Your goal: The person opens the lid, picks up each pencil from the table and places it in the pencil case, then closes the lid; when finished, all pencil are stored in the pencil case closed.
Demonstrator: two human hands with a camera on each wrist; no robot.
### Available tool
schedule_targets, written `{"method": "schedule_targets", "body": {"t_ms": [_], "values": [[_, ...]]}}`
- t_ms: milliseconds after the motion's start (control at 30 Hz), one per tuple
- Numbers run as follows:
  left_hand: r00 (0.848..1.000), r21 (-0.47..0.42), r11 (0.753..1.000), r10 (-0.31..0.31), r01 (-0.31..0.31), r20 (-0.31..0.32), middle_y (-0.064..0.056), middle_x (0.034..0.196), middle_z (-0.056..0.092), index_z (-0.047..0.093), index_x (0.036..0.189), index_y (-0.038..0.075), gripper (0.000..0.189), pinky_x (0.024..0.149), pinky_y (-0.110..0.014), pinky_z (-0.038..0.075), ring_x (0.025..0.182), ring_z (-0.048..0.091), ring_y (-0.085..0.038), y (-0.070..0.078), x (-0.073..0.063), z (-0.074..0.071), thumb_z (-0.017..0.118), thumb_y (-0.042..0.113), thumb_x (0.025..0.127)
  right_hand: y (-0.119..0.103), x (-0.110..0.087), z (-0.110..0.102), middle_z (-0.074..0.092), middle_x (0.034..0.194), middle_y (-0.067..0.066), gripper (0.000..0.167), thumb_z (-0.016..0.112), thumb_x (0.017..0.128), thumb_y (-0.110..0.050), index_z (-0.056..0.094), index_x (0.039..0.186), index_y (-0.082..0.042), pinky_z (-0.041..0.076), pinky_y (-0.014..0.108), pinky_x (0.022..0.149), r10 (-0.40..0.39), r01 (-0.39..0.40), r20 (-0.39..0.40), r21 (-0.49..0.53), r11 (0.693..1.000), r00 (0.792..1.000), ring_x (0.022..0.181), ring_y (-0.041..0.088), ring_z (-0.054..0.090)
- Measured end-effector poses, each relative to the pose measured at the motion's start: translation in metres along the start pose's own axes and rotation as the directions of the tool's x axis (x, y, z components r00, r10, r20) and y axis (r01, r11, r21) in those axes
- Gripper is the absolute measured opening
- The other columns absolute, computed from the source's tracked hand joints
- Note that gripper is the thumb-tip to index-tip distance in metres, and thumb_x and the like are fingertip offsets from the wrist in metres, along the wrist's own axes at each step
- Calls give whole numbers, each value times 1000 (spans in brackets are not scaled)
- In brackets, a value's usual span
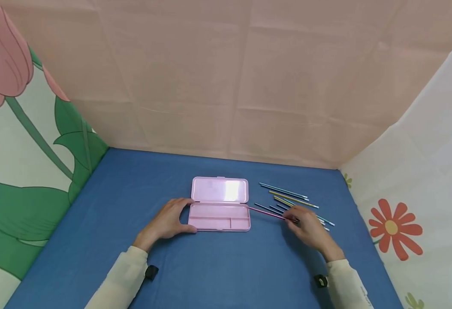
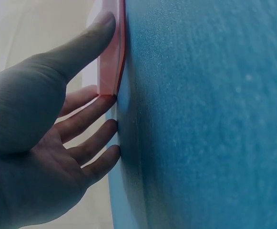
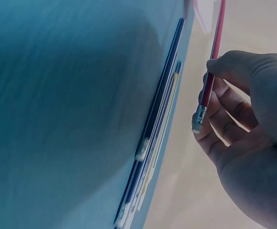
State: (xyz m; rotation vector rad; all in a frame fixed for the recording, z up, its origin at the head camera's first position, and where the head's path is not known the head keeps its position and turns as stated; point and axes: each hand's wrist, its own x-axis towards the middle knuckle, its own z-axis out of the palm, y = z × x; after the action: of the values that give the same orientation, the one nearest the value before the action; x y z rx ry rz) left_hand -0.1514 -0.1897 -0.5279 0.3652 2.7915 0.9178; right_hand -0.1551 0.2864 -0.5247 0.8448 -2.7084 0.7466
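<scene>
A pink pencil case (image 1: 210, 210) lies unfolded on the blue cloth, its lid (image 1: 210, 189) tilted back away from me. Thumb and fingers of my left hand (image 1: 166, 219) hold the case's left end, the thumb at the near corner. The left wrist view shows the thumb (image 2: 97, 36) against the pink side. To the right, my right hand (image 1: 308, 227) pinches a red pencil (image 3: 216, 43) near its eraser end, above the cloth. Its far tip reaches the right edge of the case. Loose pencils (image 1: 293, 199), blue and yellow, lie beyond and partly beneath the right hand.
The blue cloth (image 1: 226, 270) covers the table. A beige sheet (image 1: 226, 86) rises behind it. Flower-printed cloths stand at the left (image 1: 17, 206) and right (image 1: 434, 184). Dark wrist cameras sit at both cuffs.
</scene>
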Motion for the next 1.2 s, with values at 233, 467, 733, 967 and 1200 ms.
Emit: {"method": "schedule_targets", "body": {"t_ms": [233, 467, 733, 967, 1200], "values": [[1000, -2, 1000, -3, 3, -2, -23, 166, 60, 61, 158, 10, 90, 127, -74, 43, 154, 53, -51, 0, 2, 1, 103, 37, 83, -11, 16, 10, 78, 102, 1, 20, 84, 93, 6, 84, 107, -9, 61, 32, 76, -22, 22, 9, 17, 1000, 1000, 89, 10, 69], [1000, -11, 1000, 22, -22, -13, -24, 164, 61, 62, 156, 7, 89, 127, -74, 42, 154, 53, -52, -1, 2, 0, 104, 34, 83, -22, 32, 20, 74, 101, -4, 19, 84, 96, 1, 84, 111, -10, 62, 32, 79, 2, -3, 90, 12, 1000, 996, 90, 7, 66], [1000, -22, 999, 26, -27, -17, -25, 163, 61, 62, 156, 5, 89, 127, -75, 42, 154, 52, -53, -3, 0, 0, 104, 34, 82, -40, 54, 32, 78, 105, 1, 18, 83, 97, 1, 85, 111, -9, 66, 37, 85, -55, 51, 111, 41, 998, 992, 96, 14, 73], [1000, -7, 1000, 22, -22, -17, -25, 164, 61, 61, 156, 5, 90, 127, -73, 43, 153, 53, -52, -2, 0, -1, 104, 35, 83, -53, 71, 42, 79, 107, 5, 16, 81, 100, 0, 85, 115, -6, 67, 38, 87, -84, 75, 147, 64, 995, 986, 97, 17, 75], [999, -11, 999, 30, -30, -19, -25, 163, 61, 61, 156, 5, 90, 127, -73, 43, 152, 54, -52, -2, 2, 0, 104, 35, 83, -68, 87, 52, 80, 112, 9, 19, 78, 101, 1, 85, 119, -3, 68, 42, 91, -126, 109, 189, 98, 989, 974, 102, 21, 76]]}}
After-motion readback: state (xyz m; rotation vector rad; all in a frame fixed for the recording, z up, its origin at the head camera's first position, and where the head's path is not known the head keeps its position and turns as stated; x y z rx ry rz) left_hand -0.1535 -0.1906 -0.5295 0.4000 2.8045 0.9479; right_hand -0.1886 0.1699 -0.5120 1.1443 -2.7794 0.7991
